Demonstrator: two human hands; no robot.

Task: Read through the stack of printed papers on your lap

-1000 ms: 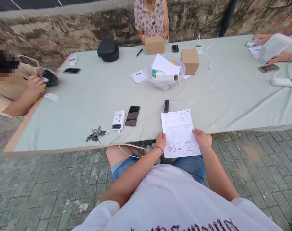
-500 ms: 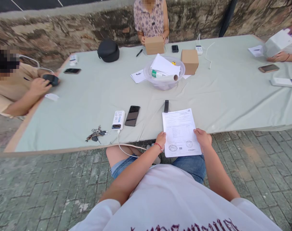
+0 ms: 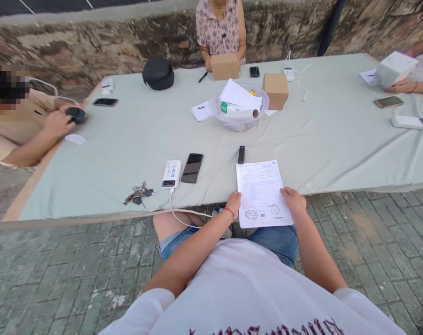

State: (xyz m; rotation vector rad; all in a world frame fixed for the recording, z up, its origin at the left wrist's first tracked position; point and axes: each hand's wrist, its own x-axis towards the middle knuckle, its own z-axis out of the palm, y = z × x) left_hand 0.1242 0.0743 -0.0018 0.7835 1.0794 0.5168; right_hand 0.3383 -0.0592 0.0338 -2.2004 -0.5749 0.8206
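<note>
I hold a printed white sheet of paper [image 3: 262,193] with round stamps near its bottom, over my lap at the table's near edge. My left hand [image 3: 233,203] grips its left edge; a red band circles that wrist. My right hand [image 3: 292,200] grips the right edge. Just beyond the sheet's top lies a small black device [image 3: 241,154] on the pale green table cloth [image 3: 127,139].
Left of me lie a black phone [image 3: 192,167], a white power bank [image 3: 171,173] with a cable, and keys [image 3: 138,193]. A clear bowl [image 3: 238,107] with papers and two cardboard boxes [image 3: 275,89] stand mid-table. Other people sit at the left, far side and right.
The sheet has shifted slightly right and down in my hands. The person at the right lowered a white bag toward the table; the person at the left moved a black object.
</note>
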